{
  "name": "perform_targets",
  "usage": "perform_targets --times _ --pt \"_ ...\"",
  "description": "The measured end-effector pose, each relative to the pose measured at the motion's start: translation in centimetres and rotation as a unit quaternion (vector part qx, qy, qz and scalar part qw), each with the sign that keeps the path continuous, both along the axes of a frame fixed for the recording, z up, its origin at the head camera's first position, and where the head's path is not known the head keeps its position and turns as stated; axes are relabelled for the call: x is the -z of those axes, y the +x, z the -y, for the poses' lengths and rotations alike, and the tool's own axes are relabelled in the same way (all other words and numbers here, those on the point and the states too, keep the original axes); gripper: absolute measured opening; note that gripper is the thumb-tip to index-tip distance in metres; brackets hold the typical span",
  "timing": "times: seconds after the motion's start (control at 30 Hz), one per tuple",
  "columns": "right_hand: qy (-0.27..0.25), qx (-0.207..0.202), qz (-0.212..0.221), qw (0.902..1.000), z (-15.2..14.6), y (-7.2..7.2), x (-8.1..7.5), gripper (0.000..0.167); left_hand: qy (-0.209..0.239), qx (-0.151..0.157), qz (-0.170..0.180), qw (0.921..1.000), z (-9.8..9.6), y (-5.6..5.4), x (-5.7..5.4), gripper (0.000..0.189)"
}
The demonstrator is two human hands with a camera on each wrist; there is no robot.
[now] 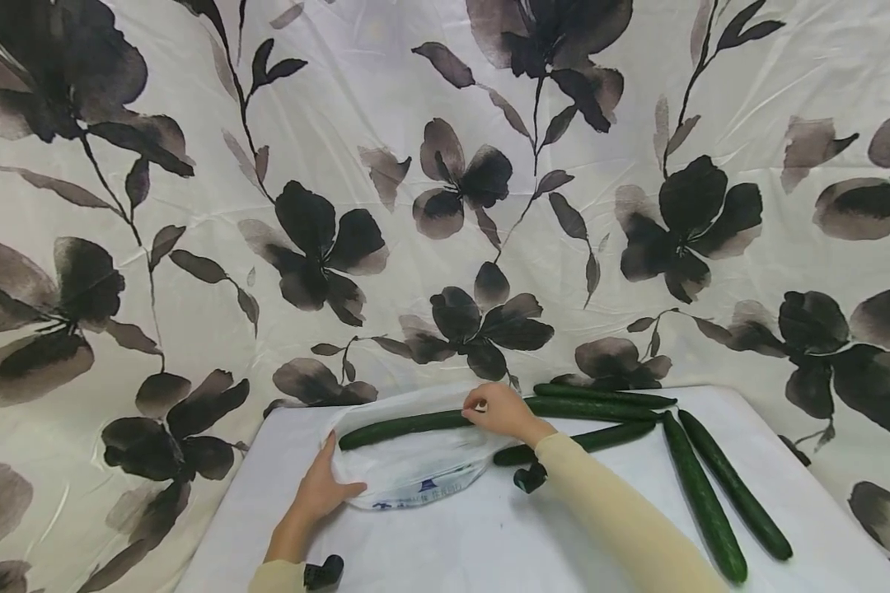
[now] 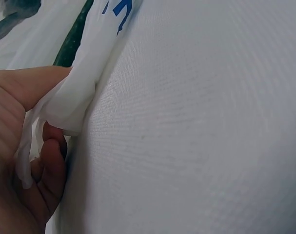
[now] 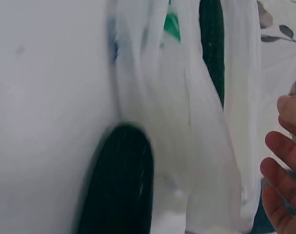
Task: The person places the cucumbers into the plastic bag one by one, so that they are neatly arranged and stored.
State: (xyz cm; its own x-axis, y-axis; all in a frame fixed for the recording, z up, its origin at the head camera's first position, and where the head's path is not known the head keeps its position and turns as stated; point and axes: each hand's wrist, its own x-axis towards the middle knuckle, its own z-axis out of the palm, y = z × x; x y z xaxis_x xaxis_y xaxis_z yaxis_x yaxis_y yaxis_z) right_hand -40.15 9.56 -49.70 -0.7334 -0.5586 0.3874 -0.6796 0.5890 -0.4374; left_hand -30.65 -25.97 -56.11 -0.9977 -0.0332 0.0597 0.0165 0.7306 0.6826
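A white plastic bag (image 1: 415, 465) with blue print lies on the table, one dark green cucumber (image 1: 400, 428) lengthwise in it. My left hand (image 1: 319, 487) grips the bag's left end; in the left wrist view its film (image 2: 74, 100) runs between thumb and curled fingers. My right hand (image 1: 500, 410) is over the bag's right end, overlapping the cucumber in the head view. From the right wrist, the fingers (image 3: 282, 146) look loosely bent, with nothing between them, beside the bag (image 3: 206, 165). Another cucumber (image 3: 121, 185) points toward the bag there.
Several more cucumbers lie right of the bag: one along the back edge (image 1: 604, 395), one just in front of it (image 1: 601, 409), one under the right forearm (image 1: 615, 436), two slanting forward (image 1: 704, 498). A flower-printed cloth (image 1: 445, 247) hangs behind the white table (image 1: 489, 543).
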Motion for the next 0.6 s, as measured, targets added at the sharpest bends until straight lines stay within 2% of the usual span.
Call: perform_targets --times 0.27,0.43,0.6 --pt "0.009 0.006 0.007 0.9999 -5.6 1.3 0.4 0.006 0.017 -0.001 0.023 0.9996 0.1 0.5 0.7 0.132" --pt "0.013 0.004 0.014 0.9998 -8.7 1.8 0.3 0.012 0.010 -0.007 0.006 0.9999 0.1 0.4 0.4 0.129" --pt "0.029 0.008 0.096 0.9950 -11.7 2.2 0.4 0.029 0.009 -0.007 -0.006 0.9999 0.2 0.2 0.4 0.122"
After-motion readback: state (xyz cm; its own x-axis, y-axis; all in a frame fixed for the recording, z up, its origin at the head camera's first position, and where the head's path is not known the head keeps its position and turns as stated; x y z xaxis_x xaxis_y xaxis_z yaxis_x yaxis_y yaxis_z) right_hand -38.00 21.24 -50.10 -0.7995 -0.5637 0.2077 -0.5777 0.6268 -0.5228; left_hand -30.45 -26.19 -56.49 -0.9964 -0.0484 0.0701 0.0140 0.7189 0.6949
